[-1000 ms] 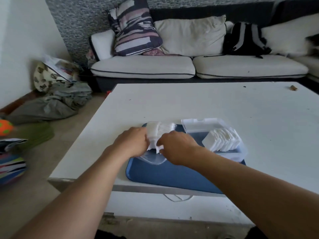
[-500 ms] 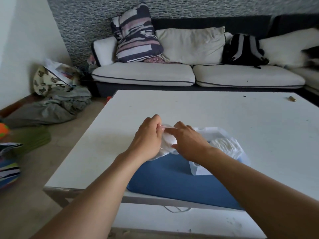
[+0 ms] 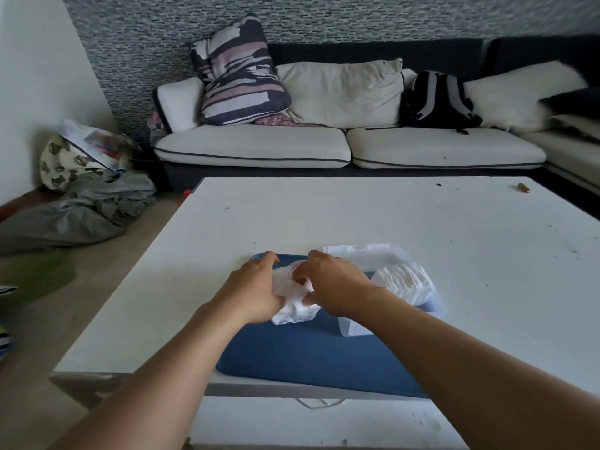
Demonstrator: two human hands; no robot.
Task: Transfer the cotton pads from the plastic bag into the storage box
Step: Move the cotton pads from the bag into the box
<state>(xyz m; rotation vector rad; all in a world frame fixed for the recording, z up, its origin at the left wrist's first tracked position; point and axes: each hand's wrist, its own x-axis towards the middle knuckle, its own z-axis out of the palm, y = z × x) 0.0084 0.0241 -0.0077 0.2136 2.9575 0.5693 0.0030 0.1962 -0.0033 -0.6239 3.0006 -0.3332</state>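
Cotton pads fill the storage box (lid up); both hands' curled fingers grip the plastic bag.

Blue tray on white table; beyond, sofa with black backpack

The table is finished in white with scattered dark specks, and the tray on it is coloured plain dark blue. The cotton pads are white, the storage box is made of clear, whitish plastic, and the plastic bag is seen as translucent white. The sofa cushions are off-white with dark piping, one pillow is patterned in navy, pink and white stripes, the backpack is coloured black with grey straps, and the wall is covered in a fine grey mosaic pattern.
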